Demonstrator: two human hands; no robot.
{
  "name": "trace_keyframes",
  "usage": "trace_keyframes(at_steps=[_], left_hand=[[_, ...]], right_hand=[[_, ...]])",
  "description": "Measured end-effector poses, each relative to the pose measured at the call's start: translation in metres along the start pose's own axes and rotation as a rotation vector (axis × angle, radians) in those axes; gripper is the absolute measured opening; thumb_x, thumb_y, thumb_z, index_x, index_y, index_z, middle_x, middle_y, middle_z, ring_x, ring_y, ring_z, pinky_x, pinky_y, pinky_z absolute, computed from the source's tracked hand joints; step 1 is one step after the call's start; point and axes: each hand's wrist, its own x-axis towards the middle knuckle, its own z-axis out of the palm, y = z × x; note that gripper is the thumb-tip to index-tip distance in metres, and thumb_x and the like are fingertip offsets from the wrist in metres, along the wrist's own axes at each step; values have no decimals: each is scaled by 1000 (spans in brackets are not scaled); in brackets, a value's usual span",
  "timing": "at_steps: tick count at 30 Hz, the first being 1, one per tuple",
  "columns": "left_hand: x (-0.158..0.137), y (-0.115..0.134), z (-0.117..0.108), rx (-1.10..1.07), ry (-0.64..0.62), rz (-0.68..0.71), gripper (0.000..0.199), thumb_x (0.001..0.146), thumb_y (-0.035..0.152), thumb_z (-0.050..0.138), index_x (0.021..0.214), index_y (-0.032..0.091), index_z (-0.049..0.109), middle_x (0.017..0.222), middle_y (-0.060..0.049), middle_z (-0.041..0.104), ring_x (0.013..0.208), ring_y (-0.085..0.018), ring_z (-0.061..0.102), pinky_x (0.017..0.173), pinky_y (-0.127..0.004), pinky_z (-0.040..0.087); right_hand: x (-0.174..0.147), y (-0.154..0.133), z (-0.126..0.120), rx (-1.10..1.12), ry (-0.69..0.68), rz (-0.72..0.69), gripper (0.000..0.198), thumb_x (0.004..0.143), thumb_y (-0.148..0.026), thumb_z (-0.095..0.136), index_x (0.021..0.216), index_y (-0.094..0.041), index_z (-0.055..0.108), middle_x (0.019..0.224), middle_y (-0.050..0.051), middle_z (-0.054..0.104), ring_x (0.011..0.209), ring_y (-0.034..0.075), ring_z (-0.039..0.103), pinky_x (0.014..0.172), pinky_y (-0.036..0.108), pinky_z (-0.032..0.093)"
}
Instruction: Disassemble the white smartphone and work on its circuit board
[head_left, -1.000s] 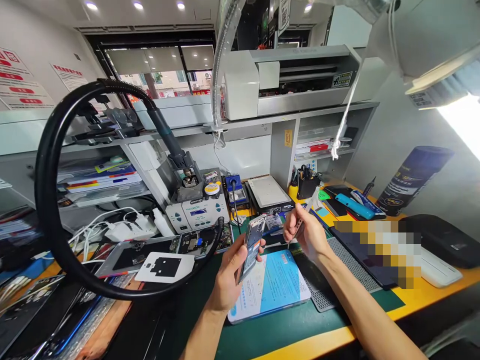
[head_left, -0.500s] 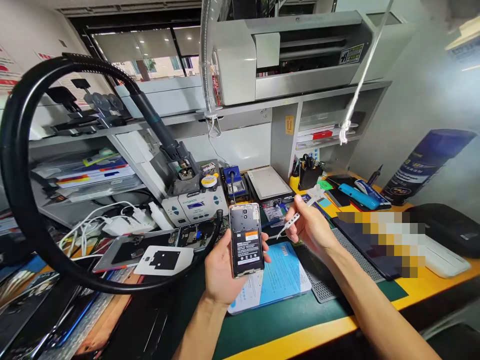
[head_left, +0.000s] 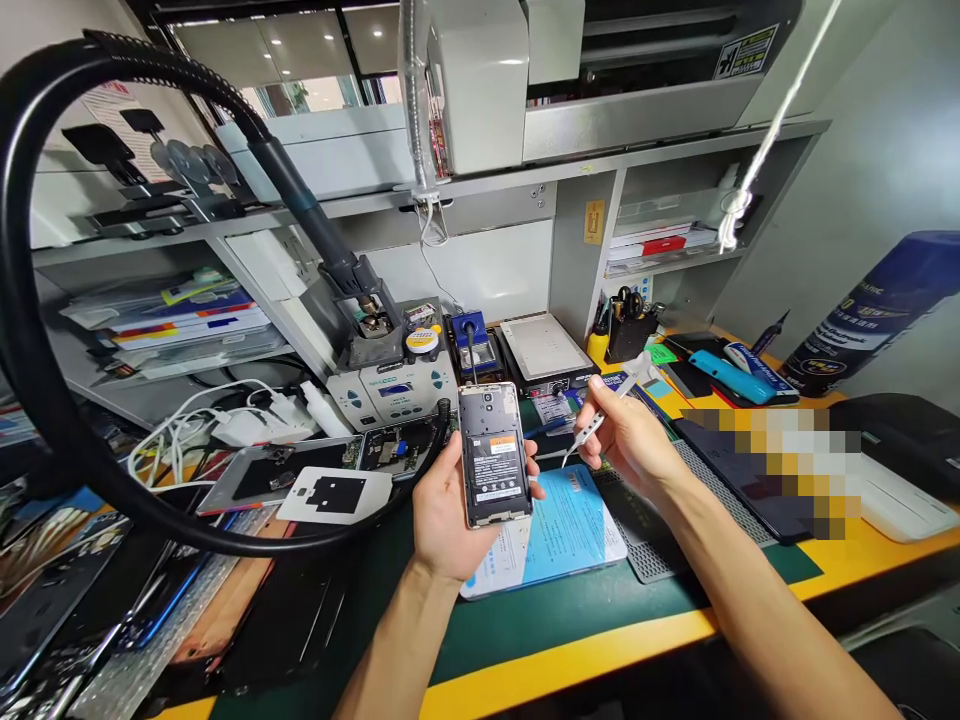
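While our left hand (head_left: 450, 510) held the opened phone (head_left: 495, 455) over the blue-and-white packet (head_left: 576, 530) on the green mat (head_left: 555, 612), fingers curled around the phone's edges, our right hand (head_left: 630, 435) pinched a slim white tool (head_left: 589, 430) between thumb and fingers, its tip angled down.

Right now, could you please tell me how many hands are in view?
2: the left hand holds the opened smartphone; the right hand holds a slim bent-tipped tool.
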Motion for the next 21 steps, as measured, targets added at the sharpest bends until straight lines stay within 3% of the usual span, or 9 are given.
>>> trace_keyframes(at_steps=[21], left_hand=[[1, 0, -2, -10, 8, 7, 58, 100, 50, 37, 122, 5, 66, 108, -22, 72, 90, -32, 69, 77, -45, 54]], right_hand=[[-2, 0, 1, -78, -27, 38, 54, 87, -63, 61, 61, -16, 64, 39, 0, 55, 34, 12, 52, 39, 22, 38]])
